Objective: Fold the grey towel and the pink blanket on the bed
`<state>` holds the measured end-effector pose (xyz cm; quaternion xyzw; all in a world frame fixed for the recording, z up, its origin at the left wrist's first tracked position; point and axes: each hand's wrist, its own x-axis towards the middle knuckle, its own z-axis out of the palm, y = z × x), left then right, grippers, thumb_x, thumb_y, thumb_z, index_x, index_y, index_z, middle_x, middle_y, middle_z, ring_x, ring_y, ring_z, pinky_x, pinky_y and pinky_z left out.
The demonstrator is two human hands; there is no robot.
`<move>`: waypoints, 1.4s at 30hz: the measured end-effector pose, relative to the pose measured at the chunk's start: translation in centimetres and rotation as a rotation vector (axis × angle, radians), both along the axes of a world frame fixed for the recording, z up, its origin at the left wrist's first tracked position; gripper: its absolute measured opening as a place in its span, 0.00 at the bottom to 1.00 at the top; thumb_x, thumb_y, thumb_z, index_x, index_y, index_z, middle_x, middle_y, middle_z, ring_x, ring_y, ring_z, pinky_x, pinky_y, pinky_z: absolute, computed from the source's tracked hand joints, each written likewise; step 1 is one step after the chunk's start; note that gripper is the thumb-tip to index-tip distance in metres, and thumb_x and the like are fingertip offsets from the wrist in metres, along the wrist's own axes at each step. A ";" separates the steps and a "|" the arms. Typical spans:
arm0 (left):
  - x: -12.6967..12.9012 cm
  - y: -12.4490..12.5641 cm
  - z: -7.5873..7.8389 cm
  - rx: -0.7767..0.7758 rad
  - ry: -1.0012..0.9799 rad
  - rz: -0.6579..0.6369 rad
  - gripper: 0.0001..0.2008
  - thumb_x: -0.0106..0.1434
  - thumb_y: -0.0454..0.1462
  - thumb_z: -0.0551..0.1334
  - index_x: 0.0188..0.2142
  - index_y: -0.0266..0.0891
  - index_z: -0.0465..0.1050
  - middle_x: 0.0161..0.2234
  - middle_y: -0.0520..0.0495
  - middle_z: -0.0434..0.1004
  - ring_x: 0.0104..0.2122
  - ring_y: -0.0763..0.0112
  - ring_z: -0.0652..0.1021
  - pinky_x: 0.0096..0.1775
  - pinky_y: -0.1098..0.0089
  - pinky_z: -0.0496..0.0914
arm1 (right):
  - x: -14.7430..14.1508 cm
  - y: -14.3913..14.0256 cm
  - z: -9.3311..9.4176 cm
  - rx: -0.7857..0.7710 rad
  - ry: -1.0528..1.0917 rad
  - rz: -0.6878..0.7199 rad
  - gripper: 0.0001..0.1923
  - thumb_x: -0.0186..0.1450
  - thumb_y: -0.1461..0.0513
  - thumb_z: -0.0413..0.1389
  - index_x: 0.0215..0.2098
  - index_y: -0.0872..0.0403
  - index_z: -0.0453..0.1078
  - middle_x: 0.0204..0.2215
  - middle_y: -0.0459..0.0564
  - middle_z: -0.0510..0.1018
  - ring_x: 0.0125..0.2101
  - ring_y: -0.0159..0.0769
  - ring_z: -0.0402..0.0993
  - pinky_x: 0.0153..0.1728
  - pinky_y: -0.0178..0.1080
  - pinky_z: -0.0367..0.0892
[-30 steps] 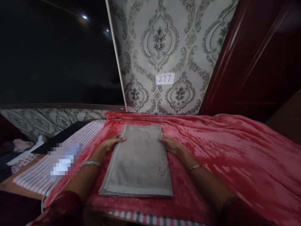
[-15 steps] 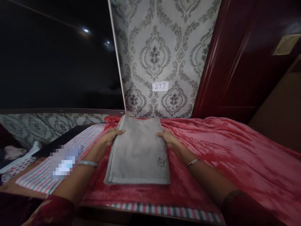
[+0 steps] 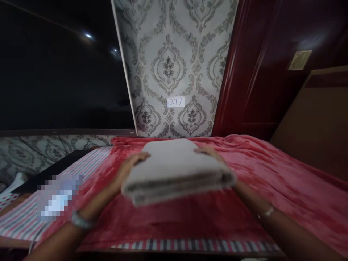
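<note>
I see a grey folded towel held up w/ both hands, just above the red blanket. The towel is folded thick, and its layered edge faces me. It looks a bit blurry.

My left hand is on the left end of the towel. Its fingers lie over the top & clamp the cloth. My right hand is on the far right side; its fingers rest on top of the towel, and the rest of that hand is hidden behind the cloth, so it grips there too as far as I can tell. Each wrist has a thin bangle: left one, right one.

The red blanket is fuzzy & covers most of the bed. A striped sheet in pink, white & grey shows at the left, and a striped edge runs along the bottom near me. A flat black thing lies on the stripes at the left.

Behind the bed is a wall w/ grey swirly wallpaper. A small white tag on it reads 277. A big dark screen is at the left, and dark red wood is at the right.
</note>
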<state>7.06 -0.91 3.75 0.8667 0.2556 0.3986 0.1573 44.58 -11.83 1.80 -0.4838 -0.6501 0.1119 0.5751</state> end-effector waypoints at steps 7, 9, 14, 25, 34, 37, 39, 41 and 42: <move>-2.6 -3.5 -8.8 -0.022 0.423 -0.132 0.26 0.63 0.27 0.50 0.54 0.47 0.76 0.61 0.46 0.71 0.63 0.62 0.69 0.61 0.54 0.66 | 1.9 -8.0 -10.4 -0.287 -0.340 0.079 0.21 0.69 0.61 0.47 0.57 0.44 0.73 0.59 0.51 0.73 0.60 0.45 0.68 0.60 0.57 0.63; -1.1 -2.8 -7.2 -0.020 0.433 -0.096 0.25 0.63 0.29 0.50 0.54 0.47 0.76 0.58 0.46 0.75 0.60 0.62 0.72 0.61 0.55 0.66 | 1.7 -7.3 -9.5 -0.292 -0.383 0.021 0.23 0.69 0.63 0.46 0.58 0.47 0.73 0.58 0.53 0.74 0.57 0.44 0.71 0.59 0.56 0.65; 6.6 -1.4 -3.4 -0.038 0.473 -0.118 0.26 0.70 0.42 0.50 0.66 0.40 0.62 0.65 0.41 0.65 0.64 0.59 0.66 0.65 0.52 0.59 | -3.7 -4.7 -5.2 -0.332 -0.561 0.032 0.27 0.69 0.55 0.51 0.65 0.51 0.64 0.64 0.57 0.67 0.65 0.51 0.58 0.64 0.60 0.54; 15.2 2.3 -6.5 -0.008 0.764 -0.243 0.27 0.73 0.49 0.45 0.69 0.52 0.52 0.71 0.47 0.48 0.70 0.60 0.50 0.67 0.45 0.42 | -9.6 -5.2 -5.0 -0.483 -0.707 0.424 0.33 0.71 0.45 0.47 0.71 0.41 0.50 0.72 0.46 0.48 0.71 0.45 0.34 0.68 0.58 0.26; 19.0 6.8 -6.4 0.014 0.794 -0.036 0.30 0.70 0.51 0.50 0.68 0.46 0.56 0.68 0.41 0.59 0.67 0.52 0.60 0.64 0.47 0.53 | -9.5 -5.2 -4.5 -0.501 -0.680 0.444 0.32 0.72 0.47 0.48 0.71 0.41 0.48 0.72 0.45 0.48 0.71 0.43 0.30 0.68 0.56 0.25; 19.7 7.3 -6.4 0.039 0.730 0.023 0.27 0.71 0.48 0.50 0.63 0.39 0.64 0.62 0.37 0.67 0.62 0.52 0.66 0.61 0.51 0.59 | -9.4 -5.3 -4.5 -0.496 -0.662 0.444 0.33 0.72 0.46 0.48 0.71 0.41 0.48 0.72 0.45 0.48 0.71 0.43 0.30 0.68 0.57 0.24; 19.9 7.5 -6.5 0.047 0.693 0.084 0.25 0.71 0.47 0.49 0.57 0.33 0.69 0.57 0.32 0.71 0.58 0.51 0.69 0.60 0.52 0.60 | -9.3 -5.2 -4.6 -0.484 -0.649 0.448 0.33 0.72 0.46 0.48 0.72 0.41 0.48 0.72 0.45 0.47 0.71 0.43 0.29 0.68 0.56 0.24; 20.0 7.6 -6.7 0.039 0.679 0.120 0.25 0.71 0.47 0.48 0.52 0.30 0.72 0.53 0.29 0.73 0.56 0.50 0.71 0.59 0.52 0.62 | -9.3 -5.1 -4.6 -0.474 -0.637 0.453 0.33 0.71 0.46 0.48 0.72 0.40 0.47 0.72 0.44 0.47 0.71 0.42 0.29 0.68 0.55 0.23; 20.0 7.8 -6.7 0.030 0.682 0.124 0.25 0.71 0.47 0.48 0.51 0.30 0.73 0.52 0.29 0.73 0.55 0.49 0.72 0.58 0.52 0.62 | -9.3 -5.0 -4.5 -0.472 -0.633 0.454 0.33 0.71 0.46 0.48 0.72 0.40 0.47 0.72 0.43 0.47 0.71 0.41 0.29 0.68 0.55 0.23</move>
